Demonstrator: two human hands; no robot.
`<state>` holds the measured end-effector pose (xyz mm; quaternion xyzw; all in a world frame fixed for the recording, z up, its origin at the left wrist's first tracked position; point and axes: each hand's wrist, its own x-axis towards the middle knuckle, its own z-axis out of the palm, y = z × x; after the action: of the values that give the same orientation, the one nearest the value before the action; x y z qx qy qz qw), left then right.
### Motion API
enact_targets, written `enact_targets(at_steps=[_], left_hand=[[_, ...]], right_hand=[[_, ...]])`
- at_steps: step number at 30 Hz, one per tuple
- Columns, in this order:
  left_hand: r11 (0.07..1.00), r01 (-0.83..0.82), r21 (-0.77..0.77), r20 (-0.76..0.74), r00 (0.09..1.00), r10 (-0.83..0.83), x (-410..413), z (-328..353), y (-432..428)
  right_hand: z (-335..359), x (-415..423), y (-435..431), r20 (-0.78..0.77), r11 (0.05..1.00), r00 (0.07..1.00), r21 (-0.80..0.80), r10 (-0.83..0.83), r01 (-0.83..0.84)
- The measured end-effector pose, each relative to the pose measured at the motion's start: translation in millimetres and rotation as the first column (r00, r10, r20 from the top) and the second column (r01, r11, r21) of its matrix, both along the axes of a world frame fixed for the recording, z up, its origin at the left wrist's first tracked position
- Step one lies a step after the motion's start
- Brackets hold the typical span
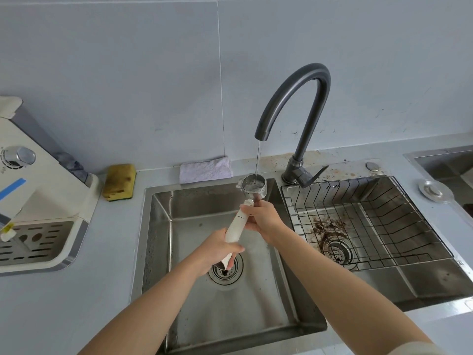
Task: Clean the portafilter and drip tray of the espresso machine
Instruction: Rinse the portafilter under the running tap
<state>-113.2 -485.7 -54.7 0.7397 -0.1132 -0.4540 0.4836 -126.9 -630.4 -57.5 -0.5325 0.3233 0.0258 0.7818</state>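
The portafilter [252,187] has a steel basket and a white handle. It is held over the left sink basin [194,201], basket up, under a thin stream of water from the dark curved faucet [294,98]. My left hand [220,248] grips the lower end of the handle. My right hand [263,219] holds the handle's upper part, just below the basket. The white espresso machine [38,190] stands on the counter at left, its slotted metal drip tray [33,242] in place.
A yellow sponge [119,181] and a folded pale cloth [206,170] lie behind the left basin. The right basin holds a wire rack [358,213] with coffee grounds around its drain [335,248]. A loose sink stopper [435,191] lies on the counter at right.
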Motion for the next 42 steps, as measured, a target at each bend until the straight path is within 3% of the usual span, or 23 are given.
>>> enact_targets(at_steps=[6, 14, 20, 30, 35, 42], left_hand=[[0.999, -0.024, 0.03, 0.069, 0.997, 0.022, -5, -5, -5], [0.987, -0.082, 0.137, 0.278, 0.96, 0.042, -7, -9, -8], [0.984, -0.063, 0.167, 0.201, 0.979, 0.028, -7, -4, -8], [0.998, -0.029, 0.064, 0.082, 0.996, 0.024, -9, -2, -5], [0.999, -0.026, 0.03, 0.115, 0.993, 0.023, -12, -7, -6], [0.99, -0.087, 0.114, 0.235, 0.97, 0.058, -4, -13, -3]], right_hand=[[-1, -3, -2, 0.031, 1.0, 1.0, 0.003, -0.002, 0.002], [-1, 0, -2, 0.089, 0.987, 0.996, 0.158, -0.023, 0.009], [-1, 0, -1, 0.056, 0.993, 0.998, 0.115, 0.022, -0.028], [-2, -3, -1, 0.008, 0.999, 1.0, 0.018, 0.029, -0.029], [-2, -3, -1, 0.036, 0.999, 0.999, 0.044, 0.02, -0.021], [-1, -2, 2, 0.081, 0.981, 0.997, 0.196, -0.009, -0.007]])
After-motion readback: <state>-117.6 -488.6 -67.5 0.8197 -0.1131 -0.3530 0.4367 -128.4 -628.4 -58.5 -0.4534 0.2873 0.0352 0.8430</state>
